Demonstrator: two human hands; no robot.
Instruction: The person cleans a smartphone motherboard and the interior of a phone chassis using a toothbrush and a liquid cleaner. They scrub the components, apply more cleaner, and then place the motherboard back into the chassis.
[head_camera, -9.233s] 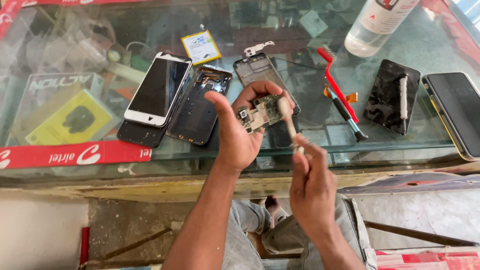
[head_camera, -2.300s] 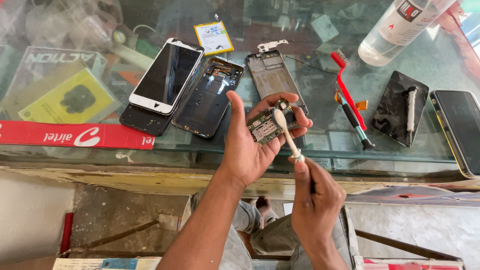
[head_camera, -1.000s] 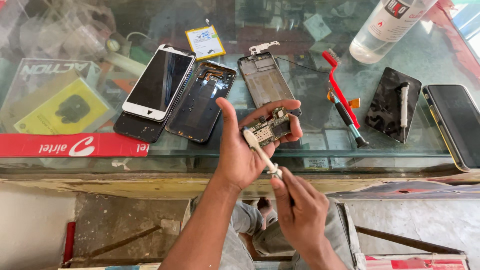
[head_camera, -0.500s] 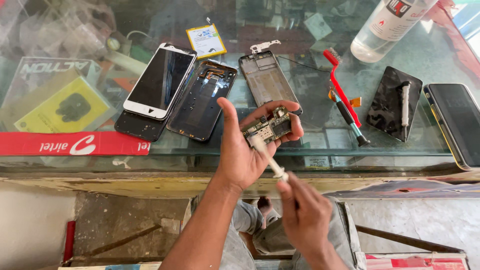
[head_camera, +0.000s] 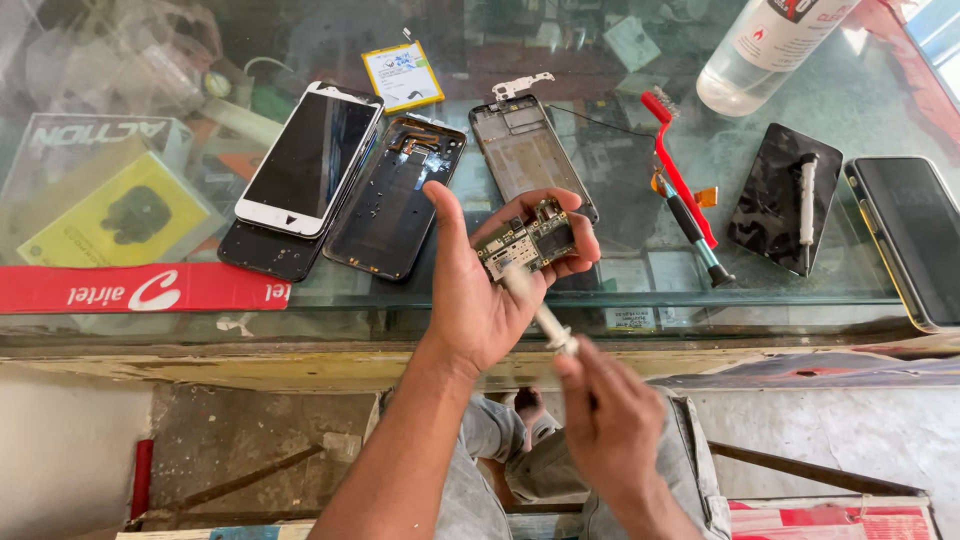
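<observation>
**Circuit board brushed over a glass counter**

The left hand (head_camera: 490, 290) pinches a small green circuit board (head_camera: 525, 243) between thumb and fingertips, held above the near edge of the glass counter (head_camera: 600, 150). The right hand (head_camera: 610, 425), blurred, grips a pale brush (head_camera: 540, 312) whose tip touches the board. Farther off lie a white phone (head_camera: 310, 160), two open phone frames (head_camera: 395, 200) and a red brush (head_camera: 678, 170).

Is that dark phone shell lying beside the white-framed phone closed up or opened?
Opened. The dark phone shell lies on the glass counter with its inner cavity and small parts exposed, no cover on it.
</observation>
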